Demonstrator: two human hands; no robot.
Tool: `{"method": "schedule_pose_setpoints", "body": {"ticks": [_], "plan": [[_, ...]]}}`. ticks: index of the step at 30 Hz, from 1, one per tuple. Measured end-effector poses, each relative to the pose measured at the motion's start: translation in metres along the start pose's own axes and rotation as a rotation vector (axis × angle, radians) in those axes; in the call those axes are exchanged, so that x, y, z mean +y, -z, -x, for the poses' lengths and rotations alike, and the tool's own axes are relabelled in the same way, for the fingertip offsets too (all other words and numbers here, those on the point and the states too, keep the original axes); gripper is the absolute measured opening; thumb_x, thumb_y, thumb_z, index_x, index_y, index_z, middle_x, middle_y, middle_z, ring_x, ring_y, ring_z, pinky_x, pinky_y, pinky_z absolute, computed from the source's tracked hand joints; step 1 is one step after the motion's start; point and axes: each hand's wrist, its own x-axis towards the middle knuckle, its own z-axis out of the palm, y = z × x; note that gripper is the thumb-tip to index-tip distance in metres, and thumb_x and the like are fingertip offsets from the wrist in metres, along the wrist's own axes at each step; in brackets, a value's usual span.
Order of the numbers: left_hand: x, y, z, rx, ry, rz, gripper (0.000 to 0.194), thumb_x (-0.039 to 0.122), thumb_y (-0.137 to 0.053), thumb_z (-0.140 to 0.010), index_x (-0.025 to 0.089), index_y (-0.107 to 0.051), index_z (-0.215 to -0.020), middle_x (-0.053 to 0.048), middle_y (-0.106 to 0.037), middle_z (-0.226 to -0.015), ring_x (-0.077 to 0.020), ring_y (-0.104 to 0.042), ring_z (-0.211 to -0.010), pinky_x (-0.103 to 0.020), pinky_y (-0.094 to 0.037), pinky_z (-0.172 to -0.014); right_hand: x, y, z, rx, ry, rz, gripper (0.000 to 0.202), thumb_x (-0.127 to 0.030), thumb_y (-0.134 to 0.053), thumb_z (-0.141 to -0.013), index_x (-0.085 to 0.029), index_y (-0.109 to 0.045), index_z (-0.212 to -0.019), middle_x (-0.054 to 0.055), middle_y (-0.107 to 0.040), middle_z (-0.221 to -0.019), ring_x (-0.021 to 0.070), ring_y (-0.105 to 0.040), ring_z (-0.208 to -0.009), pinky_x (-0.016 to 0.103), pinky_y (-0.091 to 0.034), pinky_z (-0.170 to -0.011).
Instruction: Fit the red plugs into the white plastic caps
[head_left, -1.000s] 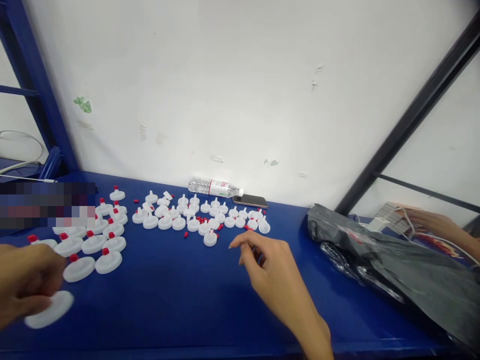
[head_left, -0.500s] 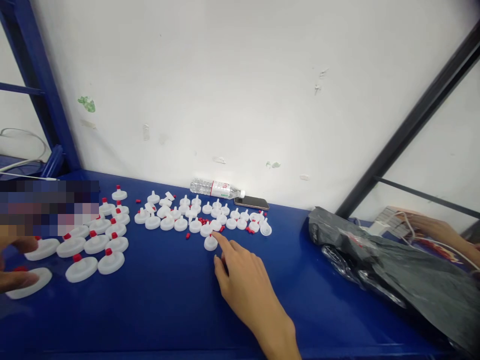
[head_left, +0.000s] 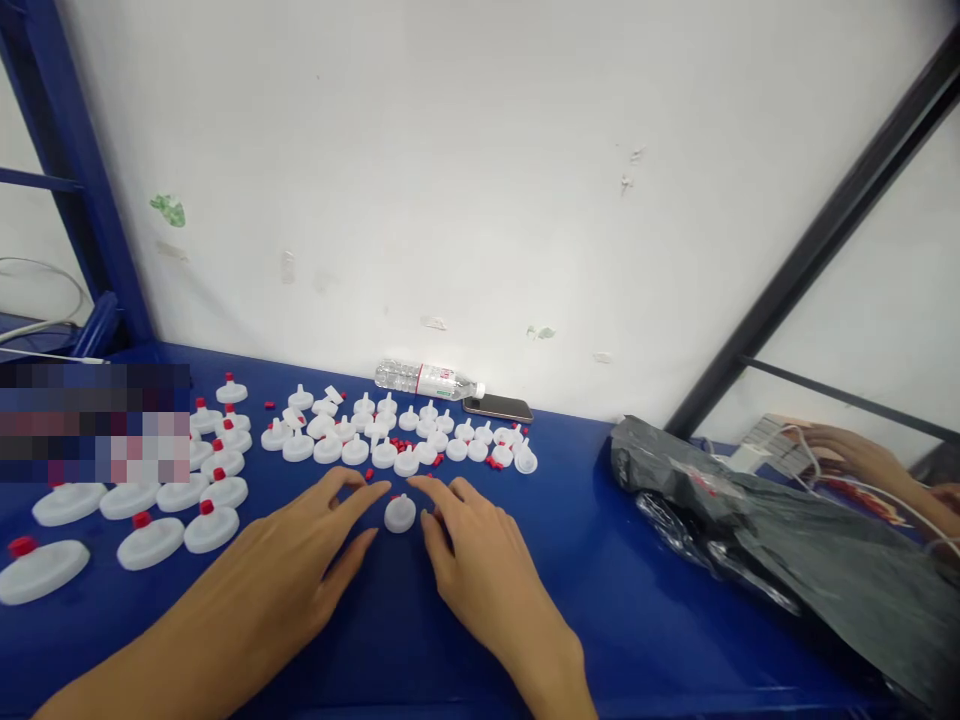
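A white round part with a narrow spout (head_left: pixel 400 514) lies on the blue table between my hands. My left hand (head_left: pixel 307 545) is just left of it, thumb and fingers apart, holding nothing. To its right is my right hand (head_left: pixel 476 555), also with fingers apart and nothing held, its index fingertip near the spout. Behind them stand several white parts without caps (head_left: pixel 328 449), with small red caps (head_left: pixel 403 446) scattered among them. At the left are several white parts topped with red caps (head_left: pixel 151 543).
By the wall lie a plastic bottle (head_left: pixel 427 380) and a phone (head_left: pixel 498 407). A dark grey plastic bag (head_left: pixel 780 530) covers the right side. Beyond the black frame, another person's hand (head_left: pixel 855 458) is near a white cable. A blue post (head_left: pixel 94 170) rises at the left.
My left hand has come from the capped parts at the far left to beside the single white part. That part now sits nearer the front edge, between my hands.
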Motion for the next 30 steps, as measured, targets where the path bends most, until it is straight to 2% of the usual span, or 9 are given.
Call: {"method": "schedule_pose_setpoints", "body": {"ticks": [3,6,10,14,17,20,24,27,30], "plan": [[-0.006,-0.020,-0.006,-0.123,-0.024,-0.043,0.056,0.033,-0.028,-0.102,0.024,-0.063,-0.145,-0.016,-0.064,-0.140,-0.0281,-0.078,-0.094,-0.040,-0.064,-0.072,-0.003,0.002,0.001,-0.047,0.027,-0.060,0.029,-0.032,-0.059,-0.105,-0.037,-0.064,-0.133,0.000,-0.069,-0.115,0.0231,-0.070,-0.101,0.035,-0.045,-0.083],[-0.018,-0.028,-0.006,-0.141,-0.065,-0.062,0.055,0.028,-0.027,-0.103,0.026,-0.062,-0.146,-0.016,-0.062,-0.142,-0.0282,-0.077,-0.103,-0.039,-0.064,-0.076,-0.004,0.004,0.001,-0.066,0.005,-0.088,0.021,-0.041,-0.069,-0.100,-0.034,-0.070,-0.119,-0.001,-0.069,-0.110,0.0220,-0.069,-0.099,0.033,-0.042,-0.082],[-0.020,-0.029,-0.008,-0.131,-0.121,-0.087,0.049,0.028,-0.031,-0.104,0.030,-0.068,-0.136,-0.011,-0.067,-0.132,-0.0284,-0.074,-0.109,-0.036,-0.063,-0.071,-0.002,0.007,0.002,-0.081,-0.010,-0.150,0.015,-0.041,-0.076,-0.095,-0.031,-0.071,-0.107,-0.004,-0.070,-0.103,0.0180,-0.066,-0.093,0.031,-0.037,-0.077],[-0.014,-0.023,-0.011,-0.189,-0.110,-0.071,0.042,0.026,-0.036,-0.104,0.027,-0.075,-0.119,-0.009,-0.069,-0.124,-0.0278,-0.071,-0.113,-0.035,-0.061,-0.077,0.001,0.011,0.003,-0.106,-0.037,-0.193,0.017,-0.038,-0.078,-0.093,-0.033,-0.073,-0.109,-0.005,-0.070,-0.102,0.0159,-0.063,-0.087,0.030,-0.036,-0.075],[-0.009,-0.016,-0.014,-0.217,-0.061,-0.029,0.040,0.028,-0.036,-0.105,0.025,-0.075,-0.111,-0.008,-0.071,-0.117,-0.0254,-0.074,-0.103,-0.038,-0.061,-0.084,0.001,0.011,0.003,-0.105,-0.040,-0.204,0.017,-0.038,-0.077,-0.094,-0.034,-0.073,-0.110,-0.005,-0.070,-0.103,0.0156,-0.063,-0.086,0.030,-0.036,-0.076],[-0.006,-0.016,-0.014,-0.197,0.011,-0.079,0.041,0.028,-0.036,-0.105,0.024,-0.071,-0.126,-0.010,-0.070,-0.123,-0.0249,-0.077,-0.091,-0.037,-0.062,-0.077,0.001,0.011,0.002,-0.109,-0.034,-0.203,0.017,-0.037,-0.078,-0.094,-0.033,-0.073,-0.110,-0.005,-0.069,-0.101,0.0155,-0.063,-0.086,0.030,-0.036,-0.076],[-0.011,-0.023,-0.013,-0.187,-0.005,-0.199,0.048,0.024,-0.039,-0.103,0.025,-0.063,-0.144,-0.014,-0.066,-0.142,-0.0326,-0.074,-0.112,-0.039,-0.064,-0.076,0.000,0.011,0.002,-0.110,-0.033,-0.195,0.017,-0.035,-0.078,-0.093,-0.032,-0.073,-0.109,-0.004,-0.069,-0.100,0.0157,-0.064,-0.088,0.030,-0.037,-0.077],[-0.018,-0.024,-0.014,-0.222,-0.073,-0.150,0.045,0.019,-0.039,-0.101,0.025,-0.074,-0.128,-0.010,-0.070,-0.138,-0.0315,-0.071,-0.121,-0.038,-0.063,-0.086,0.000,0.011,0.002,-0.107,-0.034,-0.200,0.018,-0.035,-0.079,-0.093,-0.031,-0.073,-0.109,-0.004,-0.069,-0.100,0.0161,-0.064,-0.090,0.030,-0.037,-0.078],[-0.022,-0.022,-0.015,-0.235,-0.092,-0.053,0.046,0.015,-0.037,-0.100,0.025,-0.078,-0.116,-0.008,-0.074,-0.120,-0.0249,-0.075,-0.104,-0.034,-0.061,-0.085,0.000,0.011,0.003,-0.115,-0.029,-0.216,0.018,-0.035,-0.078,-0.093,-0.032,-0.073,-0.109,-0.005,-0.069,-0.099,0.0158,-0.063,-0.089,0.030,-0.036,-0.077]]}}
